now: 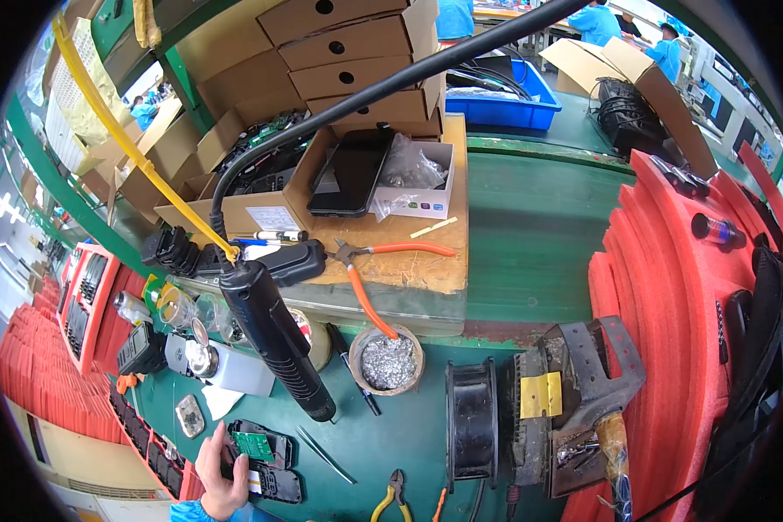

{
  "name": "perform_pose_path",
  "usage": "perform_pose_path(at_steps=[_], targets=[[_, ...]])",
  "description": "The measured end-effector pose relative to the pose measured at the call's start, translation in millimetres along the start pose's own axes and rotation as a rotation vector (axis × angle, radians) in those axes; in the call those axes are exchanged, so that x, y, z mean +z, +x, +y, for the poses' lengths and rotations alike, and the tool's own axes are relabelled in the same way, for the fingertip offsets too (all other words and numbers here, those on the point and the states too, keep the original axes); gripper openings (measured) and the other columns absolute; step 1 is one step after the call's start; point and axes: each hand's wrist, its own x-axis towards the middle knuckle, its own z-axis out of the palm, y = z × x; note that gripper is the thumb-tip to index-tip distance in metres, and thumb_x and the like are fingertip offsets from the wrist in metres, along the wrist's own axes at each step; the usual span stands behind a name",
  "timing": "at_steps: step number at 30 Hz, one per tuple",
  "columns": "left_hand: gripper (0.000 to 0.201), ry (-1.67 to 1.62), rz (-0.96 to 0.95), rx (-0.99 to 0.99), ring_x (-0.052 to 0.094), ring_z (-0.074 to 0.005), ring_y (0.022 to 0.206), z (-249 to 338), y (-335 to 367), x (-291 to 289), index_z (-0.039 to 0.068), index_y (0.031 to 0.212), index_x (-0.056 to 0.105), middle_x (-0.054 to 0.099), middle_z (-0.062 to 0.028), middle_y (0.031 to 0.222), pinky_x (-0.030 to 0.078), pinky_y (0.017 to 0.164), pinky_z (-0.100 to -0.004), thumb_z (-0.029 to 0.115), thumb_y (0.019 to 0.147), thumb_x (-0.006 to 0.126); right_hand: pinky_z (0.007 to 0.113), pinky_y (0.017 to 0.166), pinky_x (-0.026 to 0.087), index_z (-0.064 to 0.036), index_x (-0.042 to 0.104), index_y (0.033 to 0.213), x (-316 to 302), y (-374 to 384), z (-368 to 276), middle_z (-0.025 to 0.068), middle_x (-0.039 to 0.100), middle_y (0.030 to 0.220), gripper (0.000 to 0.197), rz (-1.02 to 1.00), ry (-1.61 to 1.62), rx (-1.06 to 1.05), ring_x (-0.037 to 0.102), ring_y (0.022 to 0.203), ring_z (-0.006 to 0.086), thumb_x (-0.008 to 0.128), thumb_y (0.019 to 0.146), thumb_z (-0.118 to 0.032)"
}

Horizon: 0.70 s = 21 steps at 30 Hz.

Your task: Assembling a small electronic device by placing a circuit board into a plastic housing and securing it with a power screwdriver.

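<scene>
At the lower left, my left hand (217, 474) closes on the edge of an opened black plastic casing (278, 483). The thumb lies along the near part and the fingers reach over its left side. A small green circuit board (254, 445) sits in the upper half of the casing. My right hand is out of view. Above the casing hangs a black electric screwdriver (274, 335), its tip pointing down. Silver tweezers (326, 454) lie on the bench right of the casing, and yellow-handled cutters (393, 500) rest at the near edge.
A round bowl of shiny metal bits (386, 364) stands mid-bench with a black pen beside it. Right are a black spool (472, 422), a metal stand (583, 374) and stacked red foam trays (670, 287). Behind lie orange-handled pliers (348, 252), a phone (352, 172) and cardboard boxes (339, 52).
</scene>
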Motion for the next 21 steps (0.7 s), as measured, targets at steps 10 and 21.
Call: perform_pose_path(at_steps=[10,21], targets=[[0.065,0.009,0.013,-0.023,0.050,-0.0162,0.079,-0.5,-1.7,1.1,-0.009,0.147,0.049,0.055,-0.0086,0.096,0.042,0.071,-0.0279,-0.004,0.085,0.064,0.044,0.054,0.047,-0.0130,0.069,0.084,-1.4,1.0,0.9,0.0043,0.061,0.065,0.015,0.002,0.014,-0.025,0.059,0.054,0.0274,0.072,0.092,-0.025],[0.066,0.020,0.071,0.075,0.046,-0.0196,0.066,-5.0,3.5,6.4,-0.012,0.144,0.051,0.050,-0.0100,0.082,0.036,0.059,-0.0327,0.000,0.081,0.068,0.044,0.054,0.047,-0.0108,0.069,0.083,-4.2,6.6,-0.3,0.0053,0.062,0.066,0.018,-0.002,0.039,-0.040,0.060,0.055,0.0281,0.070,0.094,-0.025]])
